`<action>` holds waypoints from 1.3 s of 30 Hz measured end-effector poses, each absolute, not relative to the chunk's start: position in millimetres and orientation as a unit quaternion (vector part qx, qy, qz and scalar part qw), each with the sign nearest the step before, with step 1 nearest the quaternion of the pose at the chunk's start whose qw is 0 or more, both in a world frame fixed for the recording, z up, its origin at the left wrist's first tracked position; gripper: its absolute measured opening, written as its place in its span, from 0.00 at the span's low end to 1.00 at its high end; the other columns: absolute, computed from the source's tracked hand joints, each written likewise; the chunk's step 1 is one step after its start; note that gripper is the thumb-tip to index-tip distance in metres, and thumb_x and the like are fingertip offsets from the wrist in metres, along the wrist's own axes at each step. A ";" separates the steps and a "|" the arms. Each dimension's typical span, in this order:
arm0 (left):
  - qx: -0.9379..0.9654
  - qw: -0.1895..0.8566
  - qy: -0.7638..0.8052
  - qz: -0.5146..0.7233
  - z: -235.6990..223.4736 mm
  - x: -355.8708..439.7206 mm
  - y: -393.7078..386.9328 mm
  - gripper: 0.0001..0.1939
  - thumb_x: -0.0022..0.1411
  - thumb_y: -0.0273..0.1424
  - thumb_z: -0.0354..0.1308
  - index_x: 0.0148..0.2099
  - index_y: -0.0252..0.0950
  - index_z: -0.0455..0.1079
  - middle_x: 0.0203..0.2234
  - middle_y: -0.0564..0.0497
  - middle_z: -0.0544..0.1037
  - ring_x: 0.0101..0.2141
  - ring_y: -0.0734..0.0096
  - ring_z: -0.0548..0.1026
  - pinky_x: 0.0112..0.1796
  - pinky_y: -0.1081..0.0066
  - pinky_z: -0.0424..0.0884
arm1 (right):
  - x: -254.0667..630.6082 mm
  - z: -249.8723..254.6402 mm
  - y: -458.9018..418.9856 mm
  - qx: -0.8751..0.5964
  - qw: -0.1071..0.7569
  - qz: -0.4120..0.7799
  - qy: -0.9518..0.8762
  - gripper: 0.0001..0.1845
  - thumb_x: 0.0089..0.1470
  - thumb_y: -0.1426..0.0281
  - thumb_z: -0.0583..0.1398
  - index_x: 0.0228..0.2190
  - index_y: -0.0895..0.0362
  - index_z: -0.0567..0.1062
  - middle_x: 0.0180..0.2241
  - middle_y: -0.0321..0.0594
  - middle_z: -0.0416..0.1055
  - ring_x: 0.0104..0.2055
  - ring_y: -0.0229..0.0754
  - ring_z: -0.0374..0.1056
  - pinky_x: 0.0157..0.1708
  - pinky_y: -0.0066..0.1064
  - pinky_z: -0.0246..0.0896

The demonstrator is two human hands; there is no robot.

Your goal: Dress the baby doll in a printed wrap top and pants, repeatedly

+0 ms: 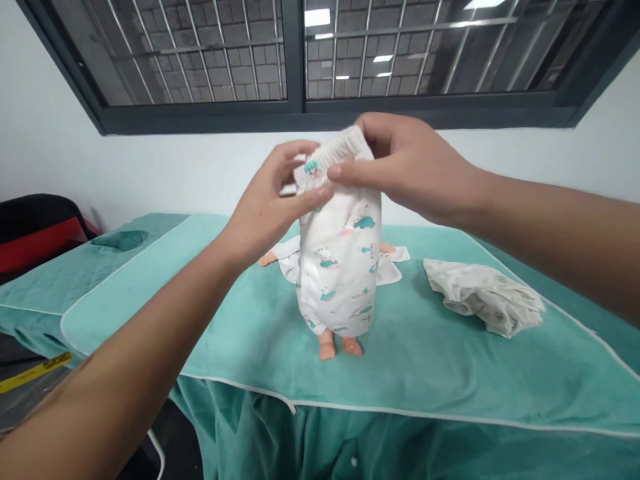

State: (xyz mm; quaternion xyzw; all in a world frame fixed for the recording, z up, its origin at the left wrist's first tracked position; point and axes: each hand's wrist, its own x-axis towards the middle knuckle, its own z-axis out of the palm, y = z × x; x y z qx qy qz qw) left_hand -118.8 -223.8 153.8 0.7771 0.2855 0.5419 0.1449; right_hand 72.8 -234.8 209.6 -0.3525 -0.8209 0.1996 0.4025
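The left hand (pixel 285 200) has its thumb and fingers pinched on the upper left edge of the white printed diaper (pixel 340 267), held up in front of the doll (pixel 336 345), whose 2 feet show beneath it on the green mat (pixel 240 327). The right hand (pixel 405 167) clamps the diaper's top right corner, thumb across the front, and over to the right lies 1 crumpled white cloth (pixel 485 293).
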 end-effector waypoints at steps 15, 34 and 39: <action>0.791 0.102 0.321 0.511 131.5 -119.9 -251.2 0.11 0.61 0.34 0.58 0.46 0.42 0.66 0.49 0.49 0.72 0.45 0.65 0.72 0.40 0.67 0.72 | 84.6 196.7 -236.8 -0.400 0.279 0.154 -0.859 0.20 0.41 0.58 0.68 0.32 0.54 0.68 0.30 0.34 0.67 0.34 0.41 0.63 0.29 0.30 0.51; 0.881 -0.085 0.361 0.294 121.7 -123.3 -254.9 0.16 0.69 0.42 0.45 0.38 0.36 0.66 0.44 0.49 0.74 0.36 0.69 0.72 0.31 0.71 0.64 | 91.3 193.2 -253.8 -0.337 0.133 -0.034 -0.931 0.19 0.54 0.51 0.58 0.32 0.55 0.69 0.31 0.39 0.70 0.30 0.40 0.61 0.29 0.30 0.47; 0.856 -0.017 0.393 0.334 119.9 -124.9 -253.3 0.16 0.68 0.43 0.48 0.33 0.37 0.63 0.29 0.53 0.71 0.28 0.73 0.68 0.28 0.71 0.61 | 90.3 191.0 -254.9 -0.377 0.144 -0.009 -0.915 0.17 0.54 0.54 0.59 0.34 0.55 0.72 0.35 0.41 0.72 0.34 0.42 0.64 0.30 0.31 0.51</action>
